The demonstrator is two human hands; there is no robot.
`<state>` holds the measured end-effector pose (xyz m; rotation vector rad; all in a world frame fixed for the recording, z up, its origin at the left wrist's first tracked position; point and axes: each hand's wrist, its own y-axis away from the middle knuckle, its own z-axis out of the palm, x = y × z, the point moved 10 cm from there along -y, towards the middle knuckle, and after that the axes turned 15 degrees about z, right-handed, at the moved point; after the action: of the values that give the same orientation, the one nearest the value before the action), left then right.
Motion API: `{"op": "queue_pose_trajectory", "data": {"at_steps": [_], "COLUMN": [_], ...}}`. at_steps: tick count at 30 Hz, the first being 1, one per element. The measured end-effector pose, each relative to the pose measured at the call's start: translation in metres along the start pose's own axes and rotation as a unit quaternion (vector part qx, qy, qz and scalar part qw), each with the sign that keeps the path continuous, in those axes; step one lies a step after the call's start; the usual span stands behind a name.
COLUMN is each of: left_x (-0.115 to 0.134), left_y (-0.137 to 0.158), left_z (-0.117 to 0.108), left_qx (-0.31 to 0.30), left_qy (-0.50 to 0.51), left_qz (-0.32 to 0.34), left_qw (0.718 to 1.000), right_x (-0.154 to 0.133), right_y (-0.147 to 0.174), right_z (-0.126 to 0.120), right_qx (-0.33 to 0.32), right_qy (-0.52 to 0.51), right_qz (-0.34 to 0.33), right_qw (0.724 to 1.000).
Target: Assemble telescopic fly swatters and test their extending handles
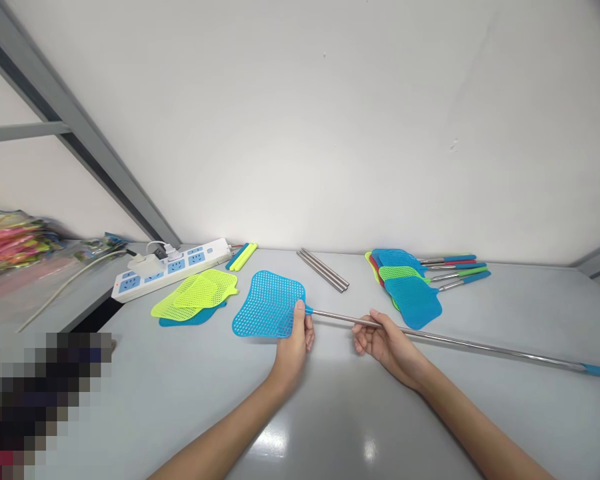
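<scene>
A blue fly swatter (265, 303) with a long, extended metal rod lies across both hands above the table. My left hand (295, 340) pinches the lower corner of its blue mesh head, thumb on top, near the neck. Farther along, my right hand (387, 347) is closed around the metal rod, thumb over it and fingers curled beneath. The rod slants down to the right and ends in a blue grip at the picture's edge. Left of the swatter lie loose mesh heads (205, 290), yellow-green over blue.
A white power strip (180, 268) with plugs sits at the back left, beside blue and yellow grip tubes (243, 256). Several metal rods (323, 269) lie near the wall. Swatters with short rods (414, 301) are piled at right. Bagged colourful items (15, 243) stand far left.
</scene>
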<state>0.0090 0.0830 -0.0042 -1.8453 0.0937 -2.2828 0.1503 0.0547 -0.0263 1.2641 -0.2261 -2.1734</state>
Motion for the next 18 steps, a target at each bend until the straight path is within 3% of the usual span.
{"op": "queue_pose_trajectory", "data": {"at_steps": [18], "left_x": [0.0012], "left_y": [0.0000], "left_z": [-0.0047], "left_qx": [0.021], "left_qy": [0.003], "left_qz": [0.005], "left_qw": [1.000], "right_x": [-0.0045], "right_y": [0.0029], "right_z": [-0.0027], "right_qx": [0.025], "right_qy": [-0.029], "right_qz": [-0.013], "right_qw": [0.999]}}
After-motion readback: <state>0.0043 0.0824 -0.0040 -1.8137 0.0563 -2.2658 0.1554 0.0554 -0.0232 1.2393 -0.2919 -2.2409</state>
